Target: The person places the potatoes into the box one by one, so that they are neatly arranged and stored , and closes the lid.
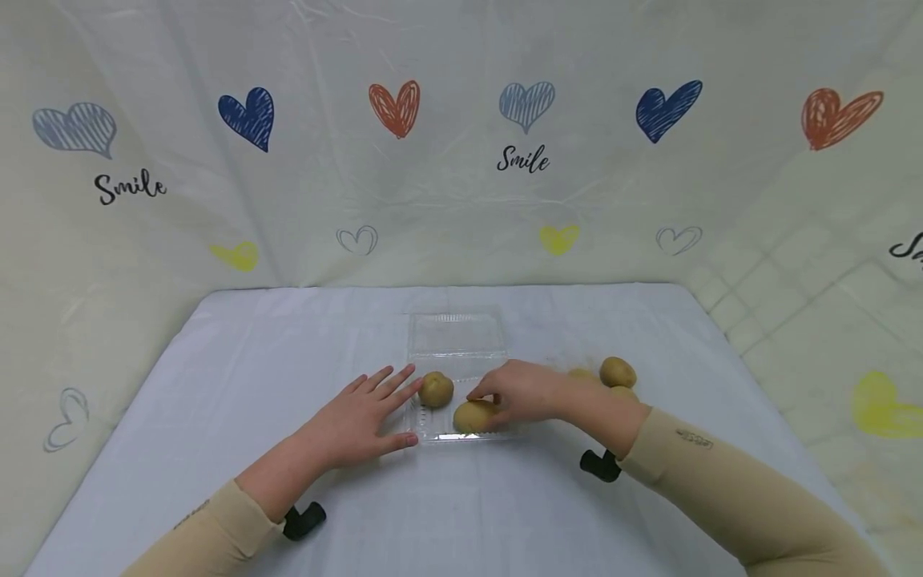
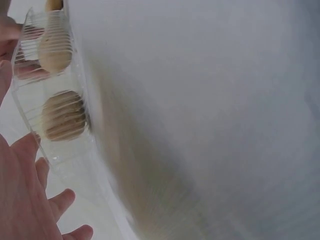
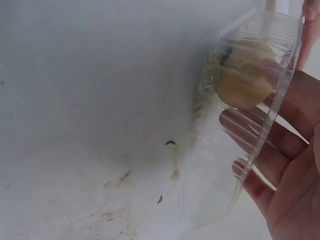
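A clear plastic clamshell container (image 1: 457, 367) stands on the table with its lid laid back toward the wall. Inside, one potato (image 1: 436, 390) sits at the left and a second potato (image 1: 473, 417) lies front right. My right hand (image 1: 525, 393) reaches over the right rim and grips that second potato between thumb and fingers. Through the clear wall in the right wrist view, its fingers (image 3: 250, 131) show beside the potato (image 3: 245, 75). My left hand (image 1: 364, 421) is spread at the container's left side, fingertips right at the rim.
More potatoes (image 1: 618, 372) lie in a group to the right, partly behind my right forearm. Brown dirt specks (image 3: 170, 143) mark the white cloth (image 1: 476, 513) there. A heart-printed sheet (image 1: 447, 192) hangs behind the table.
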`<state>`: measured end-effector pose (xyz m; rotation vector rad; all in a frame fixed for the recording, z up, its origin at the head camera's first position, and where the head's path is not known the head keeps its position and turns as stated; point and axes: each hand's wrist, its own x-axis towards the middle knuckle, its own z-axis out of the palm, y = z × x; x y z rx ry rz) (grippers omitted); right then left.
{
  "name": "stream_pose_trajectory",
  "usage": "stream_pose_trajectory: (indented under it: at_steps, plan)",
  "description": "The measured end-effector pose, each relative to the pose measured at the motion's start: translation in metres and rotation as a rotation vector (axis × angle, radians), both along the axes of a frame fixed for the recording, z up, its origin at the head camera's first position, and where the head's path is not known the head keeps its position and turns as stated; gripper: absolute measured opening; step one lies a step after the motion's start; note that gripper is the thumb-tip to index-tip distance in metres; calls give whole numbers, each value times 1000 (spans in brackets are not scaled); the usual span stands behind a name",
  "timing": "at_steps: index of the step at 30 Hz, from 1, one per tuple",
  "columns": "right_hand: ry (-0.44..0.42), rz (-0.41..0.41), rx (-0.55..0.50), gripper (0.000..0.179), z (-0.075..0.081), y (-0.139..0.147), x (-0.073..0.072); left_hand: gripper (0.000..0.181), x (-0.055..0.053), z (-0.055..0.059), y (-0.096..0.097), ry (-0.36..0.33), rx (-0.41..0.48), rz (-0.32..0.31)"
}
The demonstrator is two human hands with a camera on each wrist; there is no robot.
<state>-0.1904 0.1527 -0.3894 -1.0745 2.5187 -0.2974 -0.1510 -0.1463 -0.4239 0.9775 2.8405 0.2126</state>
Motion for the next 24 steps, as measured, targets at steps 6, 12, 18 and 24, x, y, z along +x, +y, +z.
stream_pose_trajectory:
  at_steps: [6, 12, 18, 24]
  plan:
    - [-56, -62, -6, 36, 1, 5, -2, 88, -1, -1, 0, 4, -1, -5]
    - [-82, -79, -40, 34, -2, -4, -3, 88, -1, -1, -1, 15, -6, -11]
    - [-85, -74, -66, 32, -6, -21, -3, 87, 0, 1, 0, -3, 24, -8]
    - [-65, -52, -80, 28, -7, -34, 0, 86, 0, 0, 0, 13, 26, -8]
